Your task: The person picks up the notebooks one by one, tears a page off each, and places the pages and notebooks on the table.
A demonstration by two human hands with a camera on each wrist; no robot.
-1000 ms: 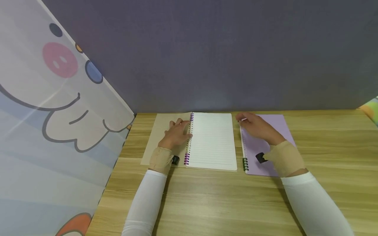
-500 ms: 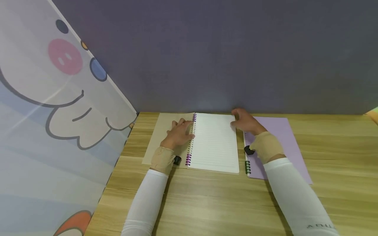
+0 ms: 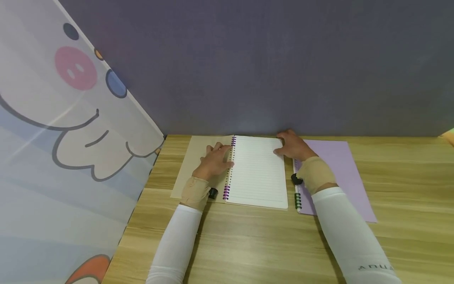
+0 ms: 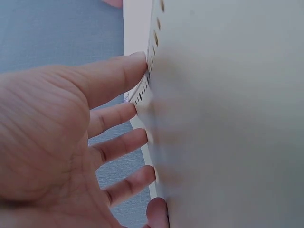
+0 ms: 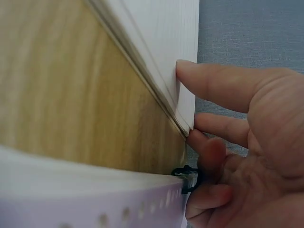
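Observation:
A spiral notebook point(image 3: 257, 177) lies spread at the back of the table, its lined white page on the right and its beige cover point(image 3: 184, 173) folded out to the left. My left hand point(image 3: 212, 161) rests over the cover, with spread fingers and thumb reaching the purple coil; the left wrist view shows the fingertips along the punched edge. At the page's upper right corner, my right hand point(image 3: 293, 146) has its thumb on the paper and its fingers around the corner. The right wrist view shows the thumb point(image 5: 213, 83) pressing the page, fingers curled beyond the edge.
A lilac spiral notebook point(image 3: 335, 169) with a green coil lies closed under the right wrist. Behind the wooden table point(image 3: 248, 244) stands a dark grey panel point(image 3: 255, 71). A wall with cartoon print point(image 3: 71, 130) borders the left side.
My right hand has moved left from the lilac notebook's upper corner to the page corner of the open notebook. My left hand stays at the coil.

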